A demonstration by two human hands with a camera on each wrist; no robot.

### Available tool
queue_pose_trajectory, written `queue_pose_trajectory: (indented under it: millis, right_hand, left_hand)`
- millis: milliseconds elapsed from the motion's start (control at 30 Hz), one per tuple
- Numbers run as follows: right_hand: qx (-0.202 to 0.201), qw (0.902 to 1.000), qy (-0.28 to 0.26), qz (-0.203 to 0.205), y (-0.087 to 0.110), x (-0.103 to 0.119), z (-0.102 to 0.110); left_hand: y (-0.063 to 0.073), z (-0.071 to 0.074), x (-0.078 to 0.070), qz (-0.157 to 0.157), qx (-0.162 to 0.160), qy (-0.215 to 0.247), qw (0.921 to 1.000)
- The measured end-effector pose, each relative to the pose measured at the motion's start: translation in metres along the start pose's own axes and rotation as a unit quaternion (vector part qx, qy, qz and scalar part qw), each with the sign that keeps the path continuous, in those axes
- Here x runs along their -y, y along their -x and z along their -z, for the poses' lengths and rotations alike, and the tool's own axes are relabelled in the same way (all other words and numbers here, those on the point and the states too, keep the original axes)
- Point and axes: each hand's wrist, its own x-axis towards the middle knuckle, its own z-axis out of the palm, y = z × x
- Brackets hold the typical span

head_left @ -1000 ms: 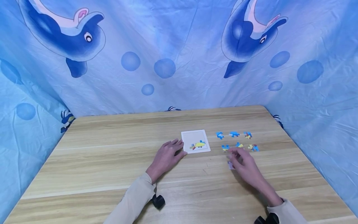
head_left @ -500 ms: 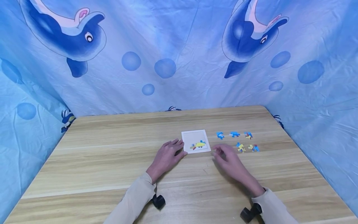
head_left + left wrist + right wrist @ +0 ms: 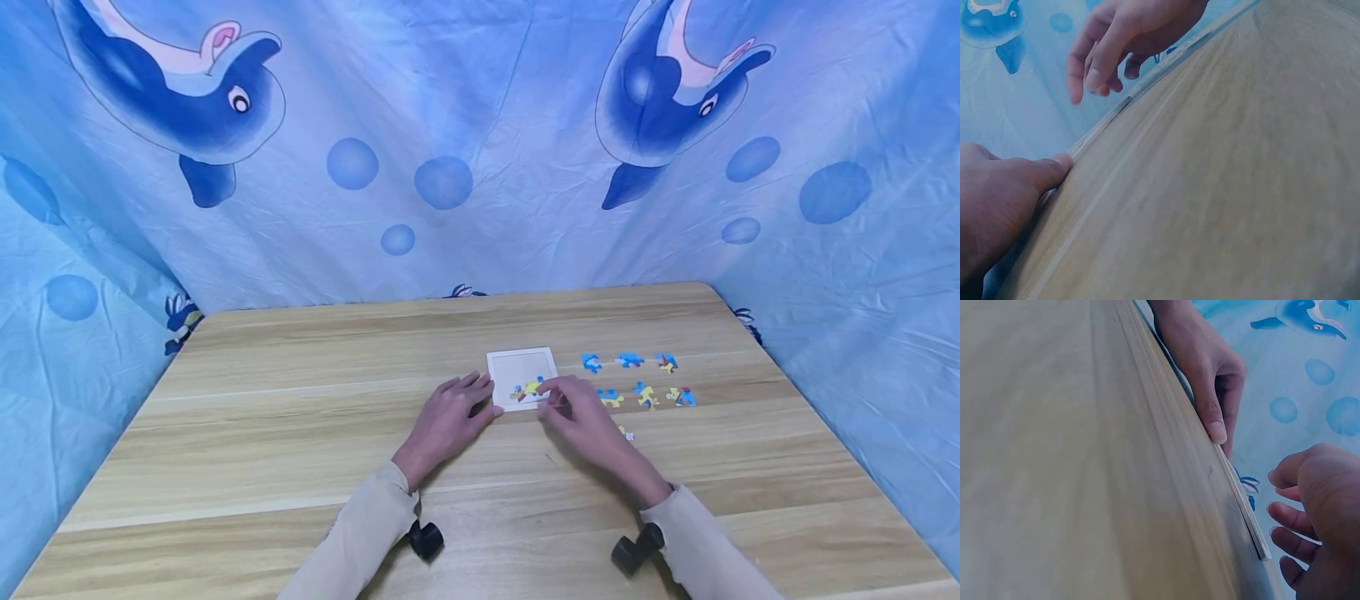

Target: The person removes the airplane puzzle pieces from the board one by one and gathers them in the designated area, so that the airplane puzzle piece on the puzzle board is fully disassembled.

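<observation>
My left hand (image 3: 452,417) rests on the table with its fingertips and thumb at the left side of a white-framed puzzle board (image 3: 519,367). Joined yellow, red and blue puzzle pieces (image 3: 530,388) lie in the board's lower part. Over the board's lower right edge, my right hand (image 3: 588,421) has bent fingers, thumb and index close together. No piece shows at its fingertips in any view, and the head view hides the space between them. The left wrist view shows the right hand (image 3: 1129,44) raised above the left hand (image 3: 1007,200).
Several loose puzzle pieces (image 3: 630,360) lie in rows right of the board. One more piece (image 3: 627,433) is partly covered by my right hand. A wooden table (image 3: 300,400) runs up to a blue dolphin-print curtain (image 3: 450,100) at the back and sides.
My right hand has moved left from the loose pieces to the board's right edge. A purplish piece seen near its fingers earlier no longer shows. The left hand stays put.
</observation>
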Motion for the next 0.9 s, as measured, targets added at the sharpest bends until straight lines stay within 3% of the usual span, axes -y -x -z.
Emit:
queue_pose_trajectory:
  millis: [300,900]
  right_hand:
    - [0.000,0.9995,0.030,0.010,-0.012,0.001,-0.010]
    - [0.025,0.9950,0.096,-0.011,-0.027,0.002,-0.021]
  left_hand:
    - [-0.001,-0.001,0.000,-0.009,-0.008,-0.007,0.9999]
    - [-0.002,-0.001,0.001,-0.011,-0.008,-0.010,0.9999]
